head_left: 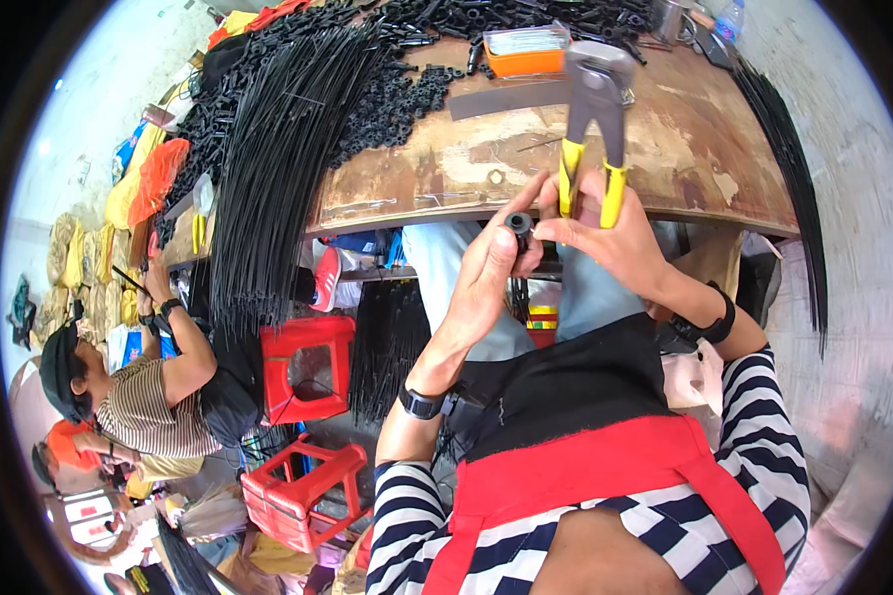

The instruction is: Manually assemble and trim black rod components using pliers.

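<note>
Black tubular piece in the left hand, just off the near edge of the wooden table. Left hand: partly curled, piece pinched between thumb and fingers. Right hand: fingers part closed around the pincers by the yellow handles, thumb reaching to the piece; contact there likely, not certain.

In judgement, for fine finger work with tool in hand: brace the piece firmly in the left pinch, leave the rim exposed, bring the right thumb and fingertips squarely to it. Hold the pincers high in the palm, head clear of the left fingers; avoid squeezing the handles.

Piece: round open end facing up toward the camera; long axis steeply foreshortened, roughly along the line of sight. Far end hidden by fingers. Pincers: head pointing away from the wearer, toward the orange tray; long axis nearly fore-and-aft. Handles spread; jaw gap too blurred to tell.
</note>
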{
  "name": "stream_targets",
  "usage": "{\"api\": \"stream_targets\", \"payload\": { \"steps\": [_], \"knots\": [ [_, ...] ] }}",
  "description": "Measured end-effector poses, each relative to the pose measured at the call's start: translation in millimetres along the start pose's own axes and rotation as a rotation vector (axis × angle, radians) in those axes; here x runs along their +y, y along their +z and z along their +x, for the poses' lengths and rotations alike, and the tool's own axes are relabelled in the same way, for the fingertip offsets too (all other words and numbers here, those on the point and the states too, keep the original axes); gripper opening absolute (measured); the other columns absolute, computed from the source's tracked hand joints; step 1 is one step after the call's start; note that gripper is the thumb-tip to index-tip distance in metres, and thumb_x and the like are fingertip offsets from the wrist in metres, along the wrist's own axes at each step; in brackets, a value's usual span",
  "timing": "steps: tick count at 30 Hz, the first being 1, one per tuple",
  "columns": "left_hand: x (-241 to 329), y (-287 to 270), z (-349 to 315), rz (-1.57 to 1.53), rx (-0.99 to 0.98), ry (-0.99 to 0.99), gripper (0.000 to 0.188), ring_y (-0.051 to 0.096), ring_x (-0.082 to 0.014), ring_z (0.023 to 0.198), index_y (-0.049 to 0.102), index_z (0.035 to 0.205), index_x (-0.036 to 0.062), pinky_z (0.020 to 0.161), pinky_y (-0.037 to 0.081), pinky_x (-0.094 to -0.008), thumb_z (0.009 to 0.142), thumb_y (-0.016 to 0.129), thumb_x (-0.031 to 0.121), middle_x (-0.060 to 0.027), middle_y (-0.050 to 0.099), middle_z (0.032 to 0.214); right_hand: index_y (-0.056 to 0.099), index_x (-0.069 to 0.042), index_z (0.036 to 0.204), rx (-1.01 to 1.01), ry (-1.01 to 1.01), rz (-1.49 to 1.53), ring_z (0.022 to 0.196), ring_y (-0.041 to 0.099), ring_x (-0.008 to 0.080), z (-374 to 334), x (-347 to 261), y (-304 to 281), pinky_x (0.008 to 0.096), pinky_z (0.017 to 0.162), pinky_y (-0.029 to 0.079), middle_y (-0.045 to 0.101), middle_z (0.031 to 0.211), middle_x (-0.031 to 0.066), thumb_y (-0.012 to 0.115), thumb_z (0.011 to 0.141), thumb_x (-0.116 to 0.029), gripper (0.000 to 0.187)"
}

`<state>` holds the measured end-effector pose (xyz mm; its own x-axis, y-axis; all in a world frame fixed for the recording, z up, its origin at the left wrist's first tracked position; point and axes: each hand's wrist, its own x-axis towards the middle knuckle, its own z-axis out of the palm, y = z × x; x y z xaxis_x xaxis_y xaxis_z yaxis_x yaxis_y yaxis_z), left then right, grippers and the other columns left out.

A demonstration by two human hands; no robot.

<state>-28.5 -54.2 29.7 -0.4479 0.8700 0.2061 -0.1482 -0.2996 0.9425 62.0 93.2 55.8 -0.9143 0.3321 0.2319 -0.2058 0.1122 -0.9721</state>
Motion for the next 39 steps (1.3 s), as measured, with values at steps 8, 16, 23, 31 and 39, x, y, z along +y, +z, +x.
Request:
{"api": "stream_targets", "payload": {
  "steps": [8, 16, 23, 31, 39],
  "knots": [
    [5, -44, 11, -0.039, 0.18, 0.117, 0.065, 0.032, -0.0065, 0.063, 0.039, 0.137, -0.0015, 0.057, 0.03, -0.0221, 0.1, 0.032, 0.051, 0.0037, 0.037, 0.07, 0.054, -0.003, 0.108, -0.329, 0.606, -0.502, 0.049, 0.052, 0.0103, -9, -46, -28, 0.0268, 0.049, 0.041, 0.053, 0.056, 0.0019, 0.052, 0.096, -0.026, 0.026],
    [0, -30, 7, 0.097, 0.093, 0.046, 0.046, 0.031, -0.0068, 0.063, 0.049, 0.1, 0.003, 0.057, 0.027, -0.0225, 0.102, 0.033, 0.046, 0.0027, 0.039, 0.07, 0.05, -0.007, 0.128, -0.407, 0.496, -0.523, 0.054, 0.056, 0.0146, -34, -39, -41, 0.0313, 0.059, 0.047, 0.057, 0.066, 0.003, 0.05, 0.097, -0.023, 0.034],
    [-2, -29, 7, 0.102, -0.029, 0.007, 0.048, 0.032, -0.0072, 0.064, 0.048, 0.101, 0.0029, 0.058, 0.029, -0.022, 0.1, 0.034, 0.049, 0.0019, 0.039, 0.071, 0.043, -0.008, 0.137, -0.515, 0.494, -0.454, 0.082, 0.063, 0.0159, -29, -52, -57, 0.031, 0.078, 0.049, 0.063, 0.101, 0.0093, 0.051, 0.097, -0.026, 0.045],
    [15, -17, 1, 0.233, -0.038, -0.019, 0.053, 0.038, -0.0059, 0.069, 0.052, 0.113, 0.0016, 0.062, 0.033, -0.0206, 0.099, 0.036, 0.051, 0.0008, 0.047, 0.083, 0.047, -0.003, 0.125, -0.657, 0.772, -0.206, 0.062, 0.061, 0.0102, -27, -69, -69, 0.0239, 0.06, 0.049, 0.059, 0.077, 0.0033, 0.046, 0.099, -0.03, 0.038],
    [21, -14, -5, 0.215, -0.076, 0.048, 0.055, 0.035, -0.0065, 0.068, 0.053, 0.122, 0.0011, 0.062, 0.032, -0.0206, 0.1, 0.036, 0.048, 0.0019, 0.046, 0.076, 0.043, -0.007, 0.138, -0.517, 0.451, -0.31, 0.066, 0.06, 0.0117, -52, -64, -54, 0.028, 0.064, 0.048, 0.062, 0.078, 0.0058, 0.049, 0.098, -0.024, 0.044]
  ]
}}
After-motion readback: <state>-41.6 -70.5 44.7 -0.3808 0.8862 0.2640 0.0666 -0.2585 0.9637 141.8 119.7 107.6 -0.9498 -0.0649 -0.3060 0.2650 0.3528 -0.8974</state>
